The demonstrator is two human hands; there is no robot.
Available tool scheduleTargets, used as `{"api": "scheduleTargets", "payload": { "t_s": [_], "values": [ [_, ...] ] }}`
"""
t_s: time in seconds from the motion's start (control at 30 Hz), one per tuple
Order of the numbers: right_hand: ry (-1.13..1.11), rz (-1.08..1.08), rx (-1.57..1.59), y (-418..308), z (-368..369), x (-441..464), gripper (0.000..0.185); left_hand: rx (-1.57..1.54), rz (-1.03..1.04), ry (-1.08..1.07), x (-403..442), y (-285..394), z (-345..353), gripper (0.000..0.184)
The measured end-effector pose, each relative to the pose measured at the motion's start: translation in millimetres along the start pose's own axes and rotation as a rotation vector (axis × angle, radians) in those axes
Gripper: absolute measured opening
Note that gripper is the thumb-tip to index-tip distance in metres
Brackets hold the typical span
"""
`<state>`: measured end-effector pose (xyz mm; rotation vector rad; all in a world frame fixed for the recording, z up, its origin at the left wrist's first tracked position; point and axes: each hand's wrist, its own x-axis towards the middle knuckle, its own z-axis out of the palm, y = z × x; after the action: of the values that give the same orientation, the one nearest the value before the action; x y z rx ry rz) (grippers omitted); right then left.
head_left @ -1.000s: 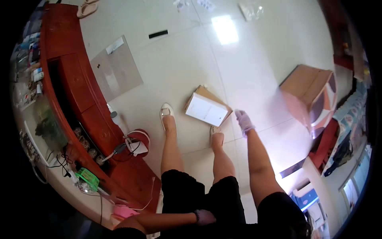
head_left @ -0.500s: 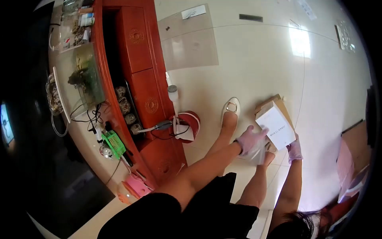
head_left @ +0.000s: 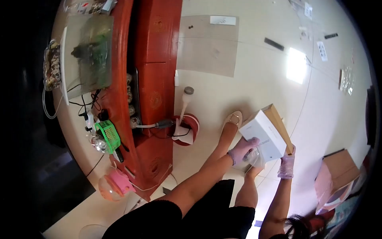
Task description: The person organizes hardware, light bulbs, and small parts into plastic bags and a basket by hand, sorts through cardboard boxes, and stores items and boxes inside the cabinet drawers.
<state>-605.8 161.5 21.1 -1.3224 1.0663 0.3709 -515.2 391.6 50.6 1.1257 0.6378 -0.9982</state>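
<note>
White box [head_left: 264,135]: located between the left hand [head_left: 243,151] and the right hand [head_left: 287,165], tilted, held above the floor [head_left: 254,79]. Brown carton [head_left: 277,122]: located against the far right side of the white box, directly beyond the right hand.

Left hand: gloved; thumb laid on the near left part of the white box, fingers curled in and clamped on clear plastic [head_left: 256,158]. The plastic hangs just beside the palm, toward the right hand. Right hand: gloved; fingers clamped on the near corner of the brown carton, next to the corner of the white box. The exact contact of the hidden fingertips cannot be told. The two hands are apart.

Surroundings: one light shoe [head_left: 232,118] lies just beyond the left hand. A red bin [head_left: 193,121] stands to the left of the left hand, beside the red cabinet [head_left: 155,99]. A green basket [head_left: 110,134] is located farther left. An open cardboard box [head_left: 341,169] is located to the right of the right hand, well apart from it.
</note>
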Motion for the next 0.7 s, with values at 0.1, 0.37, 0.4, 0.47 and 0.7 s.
{"api": "scheduleTargets", "payload": {
  "t_s": [0.1, 0.37, 0.4, 0.47, 0.7],
  "values": [
    [-0.028, -0.066, -0.062, -64.9, 39.1, -19.3, 0.043, -0.288, 0.009, 0.011, -23.4, 17.0, -29.3, 0.035],
    [-0.126, -0.145, -0.116, -235.3, 158.8, -81.0, 0.046, -0.294, 0.192, -0.014, -105.6, 121.3, -43.1, 0.023],
    [-0.171, -0.144, -0.117, -252.5, 169.6, -87.7, 0.044, -0.414, 0.135, 0.004, -117.6, 133.7, -42.6, 0.024],
    [-0.141, -0.109, -0.092, -280.7, 191.0, -98.4, 0.052, -0.545, 0.077, 0.006, -135.0, 153.0, -40.9, 0.026],
    [-0.384, -0.040, -0.208, -351.9, 243.8, -84.2, 0.055, -1.059, 0.315, -0.012, -118.6, 161.1, -62.8, 0.045]
  ]
}}
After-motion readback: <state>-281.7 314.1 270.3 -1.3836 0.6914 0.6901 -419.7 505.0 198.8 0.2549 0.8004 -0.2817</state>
